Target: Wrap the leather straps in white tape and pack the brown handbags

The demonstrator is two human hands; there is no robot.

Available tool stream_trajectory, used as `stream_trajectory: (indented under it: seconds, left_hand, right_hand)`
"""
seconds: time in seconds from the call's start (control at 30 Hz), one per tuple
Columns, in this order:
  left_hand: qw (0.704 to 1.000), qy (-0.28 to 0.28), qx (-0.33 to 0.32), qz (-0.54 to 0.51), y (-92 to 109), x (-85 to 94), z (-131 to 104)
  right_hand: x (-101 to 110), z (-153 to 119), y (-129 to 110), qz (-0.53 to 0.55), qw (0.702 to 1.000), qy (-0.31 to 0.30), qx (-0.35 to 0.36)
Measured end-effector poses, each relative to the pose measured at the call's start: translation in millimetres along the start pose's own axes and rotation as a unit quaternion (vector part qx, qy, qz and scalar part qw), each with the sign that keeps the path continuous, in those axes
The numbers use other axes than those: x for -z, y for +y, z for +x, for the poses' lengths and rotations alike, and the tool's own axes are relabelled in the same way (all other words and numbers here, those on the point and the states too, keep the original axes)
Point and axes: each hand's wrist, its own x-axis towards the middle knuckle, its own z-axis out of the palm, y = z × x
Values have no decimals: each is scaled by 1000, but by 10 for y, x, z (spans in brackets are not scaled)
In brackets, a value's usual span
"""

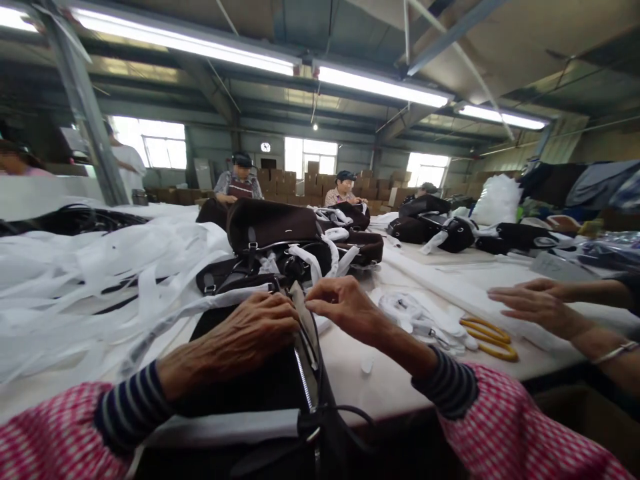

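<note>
A black handbag (235, 383) lies in front of me, its zipped opening gaping to show a beige lining (309, 327). White wrapping covers its handles (240, 427). My left hand (250, 327) rests on the near side of the opening, fingers curled closed over the edge by the zip. Across from it, my right hand (345, 307) pinches the opposite edge near the far end of the opening. The fingertips of both hands are partly hidden. A thin dark strap (350, 417) hangs over the near end of the bag.
More dark bags (275, 227) with wrapped handles are piled just beyond. White wrapping strips (100, 273) heap up at left. Yellow-handled scissors (493, 337) and a coiled wrapped strap (405, 310) lie at right, beside a co-worker's hands (545, 307). Other people work across the table.
</note>
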Motion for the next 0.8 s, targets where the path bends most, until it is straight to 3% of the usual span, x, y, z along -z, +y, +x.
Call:
stream_trajectory:
  seconds: [0.13, 0.3, 0.53, 0.7, 0.8]
  left_hand:
    - [998, -26, 17, -47, 134, -109, -103]
    - [999, -24, 40, -1, 15, -151, -261]
    - [999, 50, 18, 8, -71, -262, -385]
    - [999, 35, 23, 20, -59, -281, -358]
    - [999, 15, 15, 36, -43, -161, -351]
  right_hand:
    - [-335, 173, 196, -183, 980, -76, 0]
    - [-481, 75, 400, -332, 935, -123, -21]
    - [-542, 113, 426, -341, 935, -95, -31]
    - [-619, 281, 305, -277, 945, -80, -155]
    - [-627, 285, 305, -231, 957, -48, -168]
